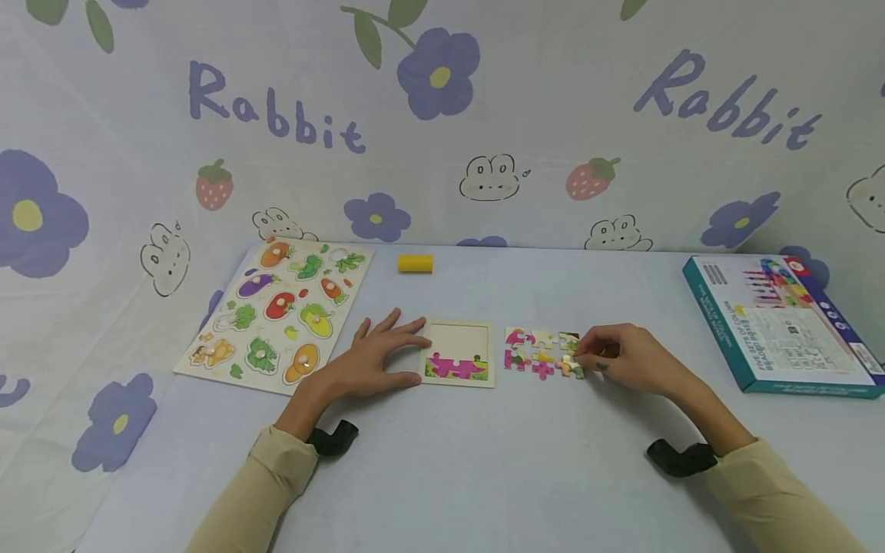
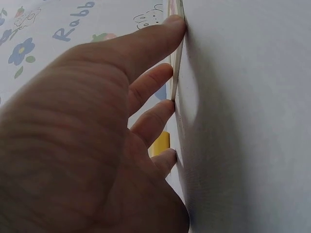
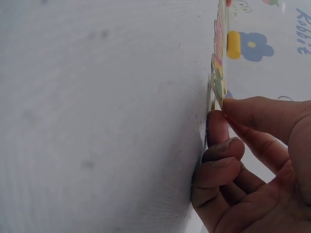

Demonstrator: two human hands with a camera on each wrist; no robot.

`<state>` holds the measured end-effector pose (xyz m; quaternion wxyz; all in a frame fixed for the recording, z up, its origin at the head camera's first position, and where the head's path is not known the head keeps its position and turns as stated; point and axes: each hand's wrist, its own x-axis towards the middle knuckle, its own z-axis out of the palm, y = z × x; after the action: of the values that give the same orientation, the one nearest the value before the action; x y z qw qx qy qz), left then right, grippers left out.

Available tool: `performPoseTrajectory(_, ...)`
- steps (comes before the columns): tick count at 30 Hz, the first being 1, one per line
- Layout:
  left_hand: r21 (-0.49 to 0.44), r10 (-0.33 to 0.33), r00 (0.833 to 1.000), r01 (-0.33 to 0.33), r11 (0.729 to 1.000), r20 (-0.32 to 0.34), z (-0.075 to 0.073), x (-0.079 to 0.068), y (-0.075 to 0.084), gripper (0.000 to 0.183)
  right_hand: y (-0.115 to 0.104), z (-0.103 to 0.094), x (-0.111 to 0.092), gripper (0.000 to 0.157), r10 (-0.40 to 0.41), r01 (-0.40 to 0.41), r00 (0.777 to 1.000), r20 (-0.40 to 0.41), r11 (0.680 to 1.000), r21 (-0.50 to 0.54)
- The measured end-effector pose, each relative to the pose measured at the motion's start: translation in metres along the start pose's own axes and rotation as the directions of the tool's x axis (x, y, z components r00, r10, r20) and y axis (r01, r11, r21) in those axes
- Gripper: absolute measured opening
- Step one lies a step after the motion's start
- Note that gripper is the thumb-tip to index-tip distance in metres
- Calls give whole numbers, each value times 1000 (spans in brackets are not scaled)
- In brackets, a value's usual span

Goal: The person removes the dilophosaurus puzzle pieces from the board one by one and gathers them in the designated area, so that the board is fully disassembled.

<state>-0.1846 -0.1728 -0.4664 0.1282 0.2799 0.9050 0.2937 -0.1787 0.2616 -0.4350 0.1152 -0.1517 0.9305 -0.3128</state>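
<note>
A small square puzzle tray lies in the middle of the table, with pink and green pieces fitted along its bottom row. My left hand is spread at its left side, thumb and fingertips touching the edge. To the right of the tray, several loose jigsaw pieces lie in rows. At their right end my right hand pinches a puzzle piece between thumb and index finger, tilted up in the right wrist view. The other fingers of that hand are curled near the tabletop.
A vegetable peg board lies at the left. Behind the tray is a yellow cylinder. A teal and white box lies at the right, beyond my right hand. A printed cloth hangs at the back.
</note>
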Motion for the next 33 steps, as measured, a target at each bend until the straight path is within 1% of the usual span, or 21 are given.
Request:
performPoseTrajectory(14,-2,-16,1000,16,1000,2,0,0,0,57,0,0,1,6,-10,10,1000,3,1000,-13)
performPoseTrajectory(21,-2,-28,1000,28,1000,3,0,1,1,58,-1,2,2,7,8,-8,1000,3,999,-32)
performPoseTrajectory(33,-15,-21,1000,21,1000,0,0,0,0,57,-6,3,2,10,9,-10,1000,-18,1000,-29)
